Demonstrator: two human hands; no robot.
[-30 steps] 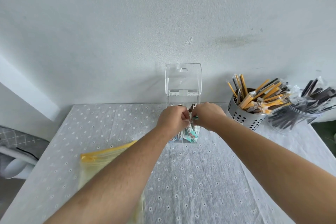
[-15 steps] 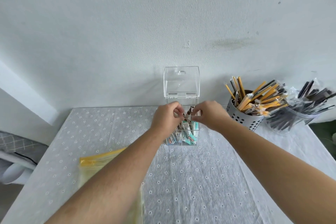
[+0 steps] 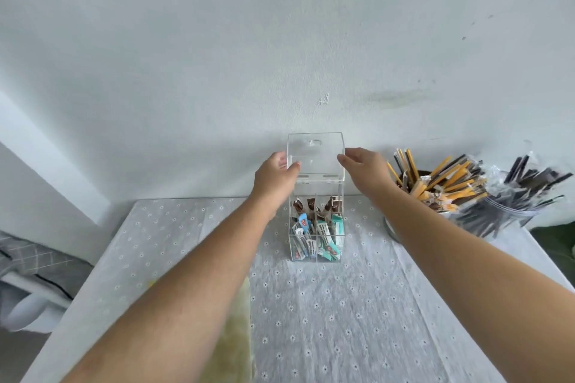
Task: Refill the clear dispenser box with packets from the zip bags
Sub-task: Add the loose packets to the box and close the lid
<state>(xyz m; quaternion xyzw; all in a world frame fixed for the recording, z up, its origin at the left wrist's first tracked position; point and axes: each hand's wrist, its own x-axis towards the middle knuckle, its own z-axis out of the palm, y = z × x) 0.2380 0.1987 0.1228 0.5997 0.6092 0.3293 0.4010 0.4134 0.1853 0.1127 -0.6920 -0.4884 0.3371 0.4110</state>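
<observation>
Flanking the upright lid [image 3: 315, 154], left hand [image 3: 273, 176] seemingly touching, right hand [image 3: 365, 168] near.

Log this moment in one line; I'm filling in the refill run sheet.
step: lid handling | left hand: at raised lid left edge | right hand: at right edge | dispenser box: open, holds packets

Very little print here is clear enough for you to read. Inside the clear acrylic dispenser box [image 3: 316, 227], a small blue packet [image 3: 303, 222] carries a red patch with white letters that look like "HO", though the blur leaves that unsure. The brown packets [image 3: 311, 204] behind it show pale marks too small to make out. The white and teal packets [image 3: 326, 235] bear lines of dark print, all illegible.
</observation>
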